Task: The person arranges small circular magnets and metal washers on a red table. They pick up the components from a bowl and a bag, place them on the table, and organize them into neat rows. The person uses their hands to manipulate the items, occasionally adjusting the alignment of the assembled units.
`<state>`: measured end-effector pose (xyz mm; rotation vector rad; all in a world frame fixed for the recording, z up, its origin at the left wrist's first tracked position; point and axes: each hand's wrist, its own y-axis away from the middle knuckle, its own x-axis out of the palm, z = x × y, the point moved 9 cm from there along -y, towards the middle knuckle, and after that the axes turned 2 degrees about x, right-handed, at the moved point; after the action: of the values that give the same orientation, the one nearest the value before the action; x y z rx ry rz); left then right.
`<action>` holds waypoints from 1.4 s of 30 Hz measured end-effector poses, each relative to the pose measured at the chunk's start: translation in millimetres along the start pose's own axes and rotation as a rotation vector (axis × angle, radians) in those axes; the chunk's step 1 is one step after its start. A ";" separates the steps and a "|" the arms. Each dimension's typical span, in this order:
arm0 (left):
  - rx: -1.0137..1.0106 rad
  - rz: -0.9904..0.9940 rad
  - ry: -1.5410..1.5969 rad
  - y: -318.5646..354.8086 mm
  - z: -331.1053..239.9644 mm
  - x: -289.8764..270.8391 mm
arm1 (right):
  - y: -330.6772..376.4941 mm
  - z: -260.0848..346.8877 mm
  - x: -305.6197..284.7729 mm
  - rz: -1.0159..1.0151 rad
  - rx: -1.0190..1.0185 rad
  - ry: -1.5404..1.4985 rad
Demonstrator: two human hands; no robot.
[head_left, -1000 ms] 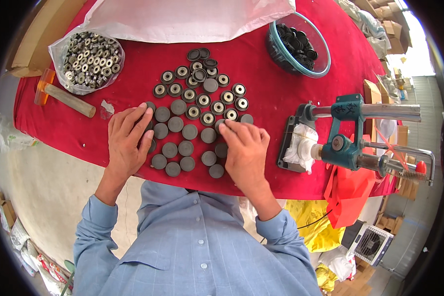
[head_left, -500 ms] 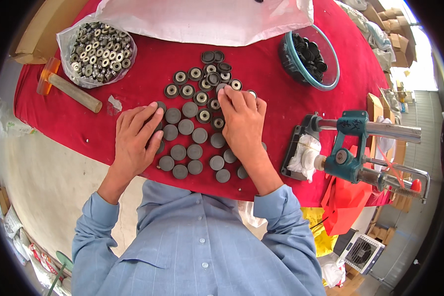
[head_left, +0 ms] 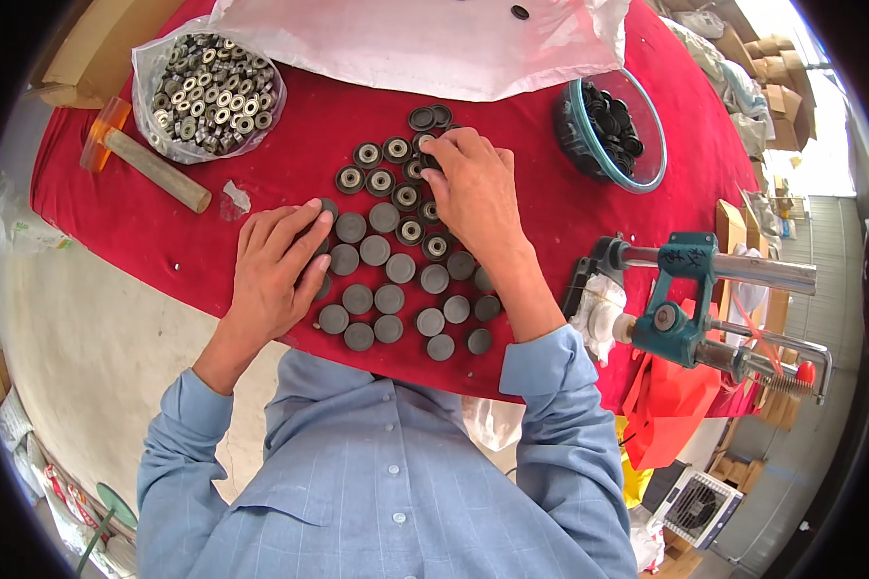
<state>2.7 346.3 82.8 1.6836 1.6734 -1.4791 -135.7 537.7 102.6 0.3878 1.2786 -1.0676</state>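
Note:
Dark grey round caps (head_left: 389, 299) lie face down in loose rows on the red cloth (head_left: 106, 207). Beyond them, several upturned black caps have metal bearings (head_left: 350, 179) set in their middles. My left hand (head_left: 278, 265) rests at the left edge of the caps with fingers outstretched and thumb apart, fingertips touching a cap and partly covering others. My right hand (head_left: 478, 188) reaches over the far group. Its thumb and index finger close on a black cap (head_left: 432, 162), mostly hidden by the fingers. Two empty-looking caps (head_left: 422, 119) lie just beyond.
A plastic-lined container of loose bearings (head_left: 212, 96) stands far left, beside a mallet (head_left: 154, 169) with an orange head. A clear bowl (head_left: 662, 159) of black caps sits far right. Nearer stands a green hand press (head_left: 681, 299). A white sack (head_left: 415, 48) covers the far edge.
My right hand has moved farther away over the caps with bearings and now pinches a cap there. My left hand stays in place. The view has shifted slightly.

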 end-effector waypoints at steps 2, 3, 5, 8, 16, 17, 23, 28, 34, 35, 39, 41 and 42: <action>-0.003 0.012 -0.009 -0.9 -0.3 0.9 | -1.8 -0.5 1.5 0.003 0.024 -0.049; -0.006 0.011 -0.007 -0.4 0.3 1.2 | -3.3 -0.8 1.5 0.000 0.034 -0.073; -0.009 0.009 -0.004 1.0 1.5 1.6 | -2.3 -7.4 4.0 0.015 0.107 -0.173; -0.001 0.006 0.001 -1.2 0.0 1.3 | 3.1 -13.2 1.2 0.019 0.149 -0.237; 0.001 0.003 0.007 -0.8 -1.1 0.7 | 52.3 3.5 -34.1 -0.053 0.081 -0.287; 0.001 0.007 0.010 -0.9 -1.1 1.2 | 61.9 9.5 -35.2 -0.062 0.048 -0.274; 0.004 -0.007 0.000 -1.3 -1.1 1.3 | 88.0 28.4 -30.7 -0.157 -0.023 -0.071; -0.002 -0.006 0.000 -0.6 -0.7 1.5 | 90.8 30.1 -31.2 -0.207 -0.068 -0.062; -0.005 0.003 -0.007 -1.1 -1.4 1.1 | 97.2 33.1 -23.6 -0.136 -0.080 -0.002; -0.007 -0.001 -0.004 -1.0 -1.0 1.1 | 98.0 33.5 -24.1 -0.140 -0.089 -0.001; -0.013 0.003 -0.005 0.4 -0.1 2.3 | 103.5 42.8 -26.4 -0.093 -0.128 0.020; -0.011 0.002 -0.008 0.7 -0.2 2.4 | 109.8 43.4 -23.6 -0.067 -0.110 0.022; -0.007 -0.002 -0.003 0.8 -0.5 1.6 | 112.6 43.7 -23.0 -0.065 -0.101 0.024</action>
<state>3.2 347.4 81.4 1.6757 1.6776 -1.4742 -17.1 570.4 102.1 0.2850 1.3685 -1.0511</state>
